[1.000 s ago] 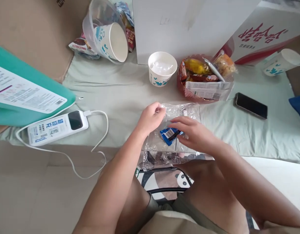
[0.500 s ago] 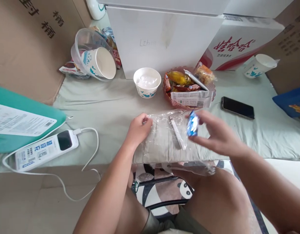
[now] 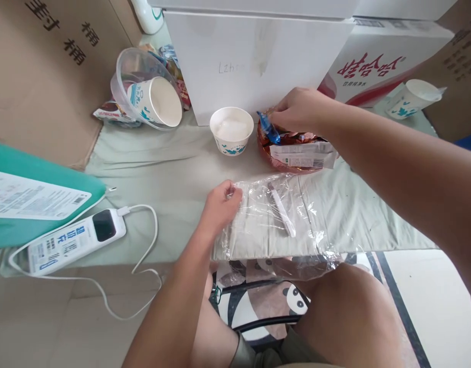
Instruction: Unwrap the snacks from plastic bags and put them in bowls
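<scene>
My left hand pinches the left edge of a clear plastic bag spread flat at the front of the covered surface. A slim white stick-like piece with a dark end lies at the bag's middle. My right hand is over the reddish snack basket, fingers closed on a small shiny blue wrapped packet. Within the basket, a long pale packet lies at the front, and my hand and forearm hide much of the other contents.
Left of the basket stands a white paper bowl with something whitish inside. A clear tub holding a paper bowl lies tipped at back left. A white power bank with a cable, a green container and a paper cup are around.
My right hand has carried the blue packet from above the plastic bag, forward to the basket. My left hand stays at the bag's edge. My right arm now covers the phone.
</scene>
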Tool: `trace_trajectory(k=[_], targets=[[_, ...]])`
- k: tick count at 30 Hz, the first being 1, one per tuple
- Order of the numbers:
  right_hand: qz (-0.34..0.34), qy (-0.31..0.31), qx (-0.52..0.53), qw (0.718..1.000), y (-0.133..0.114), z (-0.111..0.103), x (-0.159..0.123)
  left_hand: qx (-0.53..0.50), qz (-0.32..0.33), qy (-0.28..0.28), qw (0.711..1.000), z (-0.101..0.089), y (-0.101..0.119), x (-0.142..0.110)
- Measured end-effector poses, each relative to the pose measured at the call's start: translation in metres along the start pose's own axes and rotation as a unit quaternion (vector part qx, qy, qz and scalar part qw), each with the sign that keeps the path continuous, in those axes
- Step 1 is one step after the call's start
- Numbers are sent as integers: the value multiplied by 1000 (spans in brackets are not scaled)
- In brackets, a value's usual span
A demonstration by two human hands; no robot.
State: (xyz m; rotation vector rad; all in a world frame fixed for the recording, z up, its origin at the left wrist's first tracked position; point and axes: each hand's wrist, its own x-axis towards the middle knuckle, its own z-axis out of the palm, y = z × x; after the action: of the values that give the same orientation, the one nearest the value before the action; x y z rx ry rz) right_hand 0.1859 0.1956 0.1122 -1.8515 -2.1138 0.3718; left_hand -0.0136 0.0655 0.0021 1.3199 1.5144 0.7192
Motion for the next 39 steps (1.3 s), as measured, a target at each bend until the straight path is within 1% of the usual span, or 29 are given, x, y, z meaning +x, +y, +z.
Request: trace_trajectory(k=[1, 2, 3, 6, 8, 11, 14, 15, 17, 20, 22, 24, 25, 27, 28, 29, 30, 32, 33, 34, 36, 39], targets=[[-9, -14, -61, 998, -3, 0, -1, -1, 0, -1, 1000, 0, -1, 0], [-5, -33, -105, 994, -7, 0, -2, -2, -1, -1, 1000, -1, -1, 0], [5, -50, -130, 990, -11, -1, -3, -2, -3, -1, 1000, -1, -2, 0], [2, -42, -131, 991, -19, 2, -3, -3, 0, -2, 1000, -2, -3, 0], [12, -52, -157, 986, -20, 4, 0, -7, 5, -4, 1000, -1, -3, 0], [45, -95, -177, 979, -18, 2, 5, -9, 7, -4, 1000, -1, -2, -1], [94, -151, -140, 974, -17, -3, 5, -4, 10, -3, 1000, -2, -2, 0], [95, -161, -145, 972, -17, -3, 5, -5, 11, -2, 1000, -2, -2, 0], [72, -176, -179, 965, -19, -1, 5, -9, 11, -2, 1000, -1, -2, 1], [53, -182, -234, 954, -24, 4, 7, -10, 12, -1, 1000, 0, -1, 1], [51, -144, -248, 957, -27, 3, 2, -5, 9, -1, 1000, 0, 1, 0], [22, -69, -234, 970, -28, -3, -16, 6, 5, -3, 1000, 0, 3, -1], [-2, -28, -209, 978, -27, -7, -30, 8, 6, -4, 1000, -1, 3, -2], [-67, 59, -113, 990, -20, -10, -68, 0, 15, -7, 1000, -4, 4, -2], [-79, 93, -63, 991, -13, -7, -90, -9, 21, -12, 1000, -5, 4, -2], [-68, 113, 4, 991, -5, -1, -111, -19, 27, -19, 999, -7, 3, -2], [-26, 135, 65, 988, 5, 8, -131, -27, 30, -28, 999, -9, 3, -2], [61, 139, 137, 979, 25, 33, -162, -36, 31, -45, 998, -13, 2, -2], [91, 140, 160, 973, 35, 46, -172, -41, 30, -53, 997, -15, 1, -2], [113, 127, 172, 970, 43, 59, -179, -49, 30, -62, 996, -16, 0, -2], [139, 95, 189, 967, 56, 80, -183, -64, 34, -89, 993, -20, -1, -3], [160, 59, 197, 965, 68, 95, -177, -92, 32, -146, 984, -23, -2, -5]])
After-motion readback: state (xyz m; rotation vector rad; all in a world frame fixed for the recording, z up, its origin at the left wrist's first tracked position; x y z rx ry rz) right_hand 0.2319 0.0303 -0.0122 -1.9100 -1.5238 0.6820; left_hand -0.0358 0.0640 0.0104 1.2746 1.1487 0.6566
